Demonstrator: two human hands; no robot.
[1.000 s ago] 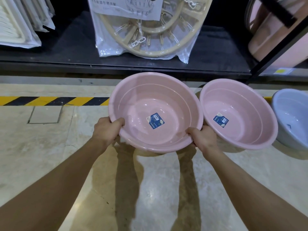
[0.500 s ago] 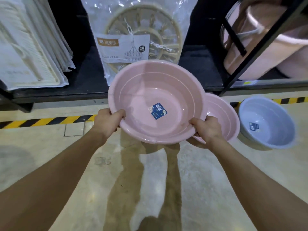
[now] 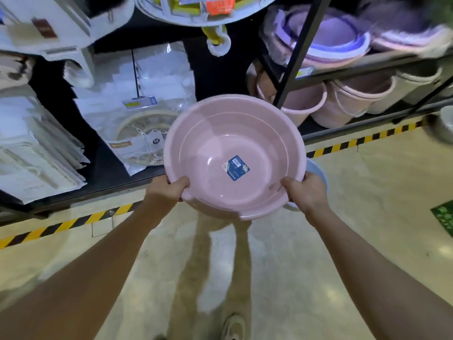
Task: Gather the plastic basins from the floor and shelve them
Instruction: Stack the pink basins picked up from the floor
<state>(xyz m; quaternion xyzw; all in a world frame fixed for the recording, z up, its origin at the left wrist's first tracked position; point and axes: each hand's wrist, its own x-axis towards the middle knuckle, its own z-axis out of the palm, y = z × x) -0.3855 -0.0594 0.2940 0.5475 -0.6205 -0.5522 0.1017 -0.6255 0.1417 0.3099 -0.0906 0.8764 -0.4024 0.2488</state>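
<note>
Lifting pink basin (image 3: 220,133) higher than before, both hands' fingers (image 3: 182,186) clamped on rim, shelves nearer.

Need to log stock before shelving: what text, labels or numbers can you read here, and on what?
"20": round black tag on the bagged clothes hanger.
Blue sticker inside the pink basin: too small to read.
Shelf price tag: blurred.
Orange label up top: blurred.
Green floor sign: unreadable.
</note>
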